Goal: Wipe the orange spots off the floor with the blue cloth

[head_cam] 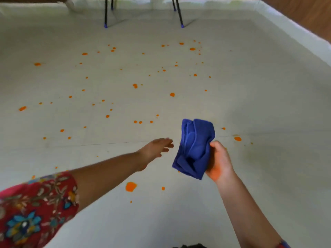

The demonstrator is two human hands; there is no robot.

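While the right hand (pixel 219 161) grips the bunched blue terry cloth (pixel 194 148) at lower centre-right, the left hand (pixel 155 149) hovers beside it with fingers straight. Scattered orange paint-like spots (pixel 131 186) cover the pale grey floor (pixel 268 97). Soft, light and floppy, the cloth probably wipes best gathered into a pad.

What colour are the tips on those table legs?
Blue tips on black legs, seen in the head view.

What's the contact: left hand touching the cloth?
Apart. Head view shows bare floor between the left hand and the cloth; the right hand holds it.
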